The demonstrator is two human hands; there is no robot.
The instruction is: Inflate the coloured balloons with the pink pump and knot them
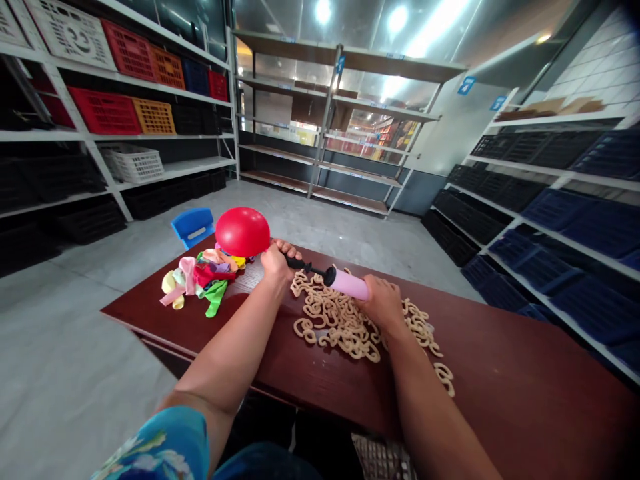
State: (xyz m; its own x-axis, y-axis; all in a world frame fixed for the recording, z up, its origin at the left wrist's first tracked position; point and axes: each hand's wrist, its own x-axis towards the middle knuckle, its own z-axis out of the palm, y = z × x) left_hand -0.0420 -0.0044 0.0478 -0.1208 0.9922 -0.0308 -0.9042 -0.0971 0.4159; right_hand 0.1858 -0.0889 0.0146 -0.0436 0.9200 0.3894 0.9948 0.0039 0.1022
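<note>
A partly inflated red balloon (243, 231) sits at the end of a pink and black hand pump (347, 284). My left hand (278, 260) is closed round the balloon's neck and the black end of the pump. Around the pump's pink barrel my right hand (382, 300) is wrapped. Below the balloon lies a pile of limp balloons (193, 277) in several colours. Beneath the pump and my right hand, many beige curled pieces (340, 320) are heaped and scattered.
The dark red table (500, 373) spans the foreground. A blue chair (193, 227) stands behind its left corner. Shelves with crates (113, 112) line the left and right sides, and a metal rack (327, 120) stands at the back.
</note>
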